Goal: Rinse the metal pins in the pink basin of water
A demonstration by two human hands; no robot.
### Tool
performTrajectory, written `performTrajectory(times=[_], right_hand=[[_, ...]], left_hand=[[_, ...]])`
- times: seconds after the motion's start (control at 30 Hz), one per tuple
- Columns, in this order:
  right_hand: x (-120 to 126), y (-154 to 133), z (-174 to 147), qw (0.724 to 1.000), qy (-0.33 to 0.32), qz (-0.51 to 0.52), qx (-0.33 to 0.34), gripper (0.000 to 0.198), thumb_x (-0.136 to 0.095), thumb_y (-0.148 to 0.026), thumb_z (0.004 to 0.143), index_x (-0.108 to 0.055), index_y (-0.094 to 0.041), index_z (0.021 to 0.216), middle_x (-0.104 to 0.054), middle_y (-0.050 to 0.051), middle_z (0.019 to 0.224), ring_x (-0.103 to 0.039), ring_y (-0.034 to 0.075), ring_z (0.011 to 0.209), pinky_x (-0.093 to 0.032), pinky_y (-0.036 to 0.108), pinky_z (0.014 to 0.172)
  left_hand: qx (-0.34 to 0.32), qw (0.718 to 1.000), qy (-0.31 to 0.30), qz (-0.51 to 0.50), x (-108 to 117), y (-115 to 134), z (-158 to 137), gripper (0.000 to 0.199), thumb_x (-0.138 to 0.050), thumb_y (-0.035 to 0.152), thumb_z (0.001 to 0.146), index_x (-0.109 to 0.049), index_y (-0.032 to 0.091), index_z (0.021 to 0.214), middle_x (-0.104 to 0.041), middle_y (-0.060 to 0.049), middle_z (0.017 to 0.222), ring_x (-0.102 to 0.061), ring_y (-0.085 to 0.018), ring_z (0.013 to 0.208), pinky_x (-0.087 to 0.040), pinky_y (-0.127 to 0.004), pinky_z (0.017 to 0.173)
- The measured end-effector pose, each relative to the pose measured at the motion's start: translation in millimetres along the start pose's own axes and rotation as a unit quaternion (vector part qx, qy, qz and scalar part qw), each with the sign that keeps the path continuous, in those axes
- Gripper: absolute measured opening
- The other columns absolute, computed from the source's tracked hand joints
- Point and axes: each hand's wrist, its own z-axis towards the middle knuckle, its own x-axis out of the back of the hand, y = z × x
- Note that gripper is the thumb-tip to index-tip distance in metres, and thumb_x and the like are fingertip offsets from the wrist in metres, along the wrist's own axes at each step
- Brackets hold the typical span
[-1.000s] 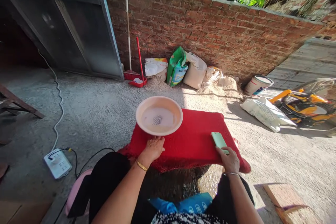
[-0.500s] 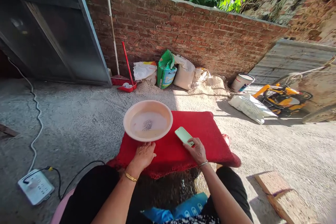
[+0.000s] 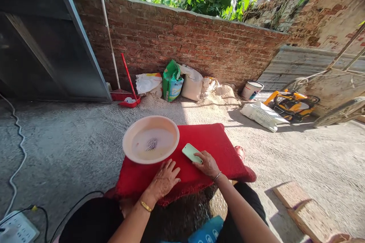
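Observation:
A pale green smartphone [image 3: 190, 152] lies on a red cloth [image 3: 202, 134] spread over a low surface in front of me. My right hand [image 3: 207, 164] grips the phone's near end between thumb and fingers. My left hand [image 3: 166, 178] rests on the cloth's near part with its fingers spread, holding nothing. Just beyond it stands a pale pink basin [image 3: 128, 152] at the cloth's left side. Cloudy liquid fills the basin's bottom, with a dark patterned patch in the middle.
A brick wall [image 3: 171, 34] runs behind, with a green bag [image 3: 172, 83], a red dustpan [image 3: 131, 102] and a bucket [image 3: 251, 90] along it. A yellow toy vehicle [image 3: 296, 104] stands at right. A power strip [image 3: 18, 228] lies lower left, bricks [image 3: 310, 212] lower right.
My left hand has moved right, away from the basin's near rim, and its fingers have spread. My right hand stays at the phone. The view has turned slightly to the right.

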Motion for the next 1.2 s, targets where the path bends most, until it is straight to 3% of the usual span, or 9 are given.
performTrajectory(times=[0.1,0.23,0.3,0.4,0.53,0.6,0.77,1.03,1.2], right_hand=[[16,21,-2,0.993,0.021,-0.036,-0.109,0.032,-0.064,-0.045,0.078,-0.068,-0.028,0.106,-0.063,0.005,0.091,-0.06,0.02,0.081,-0.044,0.028,0.069],[36,52,-6,0.945,0.065,-0.013,-0.321,0.039,-0.058,-0.055,0.077,-0.069,-0.027,0.103,-0.064,0.005,0.089,-0.062,0.021,0.079,-0.042,0.029,0.063],[36,54,-8,0.93,0.071,0.023,-0.36,0.041,-0.055,-0.057,0.078,-0.069,-0.026,0.101,-0.065,0.005,0.087,-0.062,0.022,0.078,-0.042,0.029,0.063],[24,38,-11,0.954,0.074,0.041,-0.286,0.036,-0.057,-0.053,0.078,-0.068,-0.026,0.099,-0.063,0.005,0.092,-0.061,0.021,0.081,-0.042,0.028,0.066],[12,21,-14,0.986,0.065,-0.025,-0.155,0.034,-0.064,-0.048,0.077,-0.065,-0.025,0.103,-0.059,0.006,0.095,-0.058,0.021,0.086,-0.042,0.029,0.071],[14,27,-14,0.984,0.058,-0.053,-0.161,0.033,-0.064,-0.046,0.079,-0.064,-0.025,0.104,-0.058,0.006,0.094,-0.056,0.021,0.083,-0.04,0.03,0.071],[21,50,13,0.953,0.097,-0.037,-0.284,0.037,-0.055,-0.05,0.084,-0.062,-0.024,0.11,-0.055,0.006,0.092,-0.055,0.02,0.08,-0.039,0.029,0.067],[-14,-4,116,0.991,0.026,-0.045,-0.12,0.041,-0.055,-0.05,0.087,-0.06,-0.028,0.121,-0.054,0.009,0.103,-0.053,0.021,0.091,-0.039,0.031,0.08],[-9,19,148,0.984,-0.011,-0.091,-0.15,0.041,-0.05,-0.054,0.088,-0.059,-0.032,0.122,-0.054,0.009,0.107,-0.052,0.024,0.097,-0.037,0.035,0.084]], left_hand=[[0.001,1.0,0.028,-0.014,-13,-8,3,0.048,-0.054,0.042,0.088,-0.049,0.029,0.134,-0.037,-0.009,0.147,-0.023,-0.03,0.14,-0.024,-0.051,0.112],[0.029,0.998,0.042,-0.022,-18,-11,5,0.053,-0.057,0.045,0.085,-0.047,0.033,0.135,-0.034,-0.008,0.149,-0.025,-0.031,0.139,-0.022,-0.053,0.112],[0.033,0.998,0.041,-0.021,-18,-10,6,0.052,-0.057,0.046,0.085,-0.048,0.033,0.135,-0.035,-0.009,0.148,-0.025,-0.031,0.138,-0.021,-0.053,0.112],[0.029,0.999,0.039,-0.019,-17,-10,6,0.052,-0.055,0.047,0.085,-0.048,0.032,0.135,-0.036,-0.009,0.147,-0.024,-0.03,0.139,-0.021,-0.052,0.112],[0.033,0.998,0.042,-0.019,-15,-9,6,0.053,-0.054,0.05,0.086,-0.049,0.032,0.135,-0.037,-0.009,0.147,-0.026,-0.03,0.138,-0.021,-0.052,0.112],[0.034,0.998,0.041,-0.02,-14,-8,6,0.053,-0.054,0.05,0.086,-0.049,0.031,0.134,-0.036,-0.01,0.147,-0.028,-0.03,0.137,-0.021,-0.051,0.112],[0.031,0.998,0.054,-0.024,-12,-6,5,0.052,-0.056,0.048,0.084,-0.05,0.031,0.133,-0.038,-0.009,0.146,-0.029,-0.029,0.136,-0.023,-0.051,0.112],[0.009,0.997,0.079,0.006,-18,-10,3,0.053,-0.059,0.044,0.083,-0.049,0.031,0.134,-0.039,-0.009,0.144,-0.033,-0.03,0.133,-0.03,-0.052,0.107],[0.015,0.997,0.07,0.005,-18,-9,3,0.053,-0.057,0.046,0.084,-0.048,0.032,0.134,-0.037,-0.009,0.146,-0.033,-0.03,0.133,-0.031,-0.053,0.106]])
